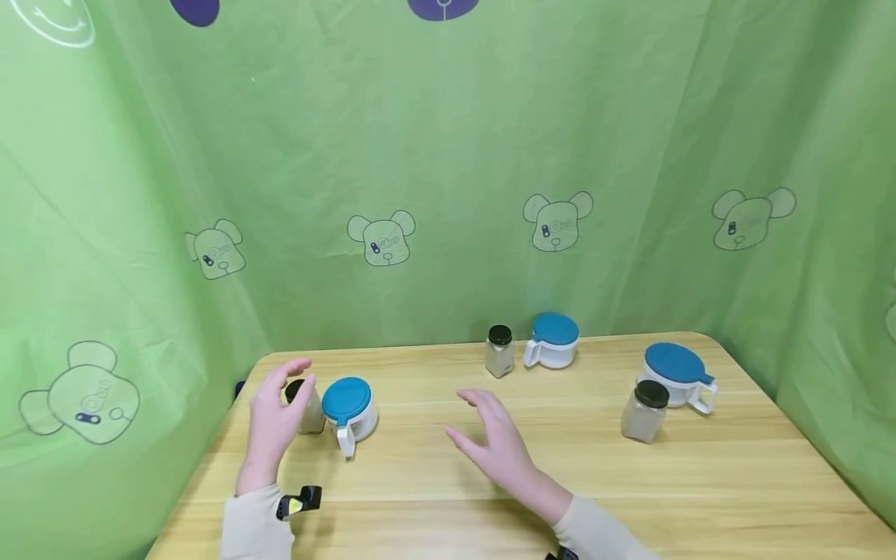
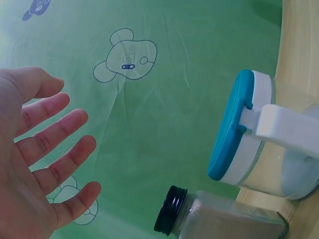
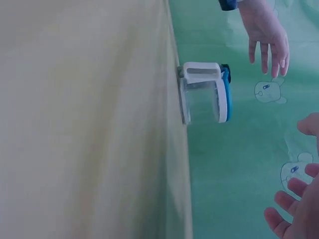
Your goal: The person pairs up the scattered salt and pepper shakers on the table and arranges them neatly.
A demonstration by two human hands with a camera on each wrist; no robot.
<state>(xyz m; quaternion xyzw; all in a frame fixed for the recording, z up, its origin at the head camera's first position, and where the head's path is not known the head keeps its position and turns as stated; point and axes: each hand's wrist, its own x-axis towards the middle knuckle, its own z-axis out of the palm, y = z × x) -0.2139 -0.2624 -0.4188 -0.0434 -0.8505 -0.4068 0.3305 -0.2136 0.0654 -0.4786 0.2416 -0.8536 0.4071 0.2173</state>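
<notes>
On the left of the wooden table [image 1: 420, 505], I see the left hand [image 1: 275, 412] released, fingers apart, near the left black-capped jar [image 1: 313, 416] and not touching it. Just right of that jar stands the left blue-lidded pot [image 1: 350, 404], its white handle [image 1: 346, 440] turned to the near side. Toward the middle I have the right hand [image 1: 500, 447], also released, thumb and fingers parted above the table. Farther off, right of centre, I make out the far jar [image 1: 500, 358] beside the far pot [image 1: 556, 336]. On the right, the right jar [image 1: 642, 418] stands on the near side of the right pot [image 1: 675, 369]. A green curtain [image 1: 448, 155] hangs beyond the far edge.
</notes>
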